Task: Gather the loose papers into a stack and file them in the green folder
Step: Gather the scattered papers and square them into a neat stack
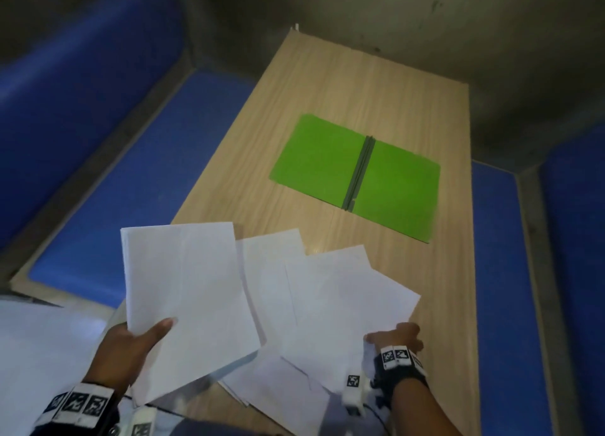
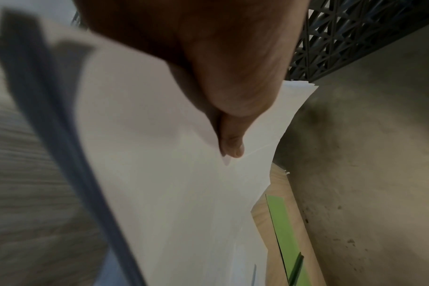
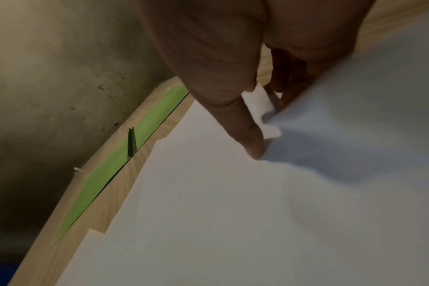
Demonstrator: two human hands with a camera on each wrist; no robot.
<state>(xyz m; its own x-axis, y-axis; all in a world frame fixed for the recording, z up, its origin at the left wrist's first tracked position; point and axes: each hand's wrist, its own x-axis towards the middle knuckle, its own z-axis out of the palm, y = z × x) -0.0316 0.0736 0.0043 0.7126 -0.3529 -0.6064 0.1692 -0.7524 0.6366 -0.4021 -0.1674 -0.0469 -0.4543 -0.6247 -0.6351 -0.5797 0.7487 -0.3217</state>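
Note:
My left hand holds a small stack of white papers lifted above the near left of the wooden table, thumb on top; the left wrist view shows that thumb pressed on the stack. Several loose white sheets lie fanned on the table's near end. My right hand pinches the near right corner of a top loose sheet, thumb above it. The green folder lies open flat in the middle of the table, beyond the papers.
Blue padded benches run along both long sides of the table, the right one close to its edge. A grey concrete wall rises past the far end. Bare wood lies between papers and folder.

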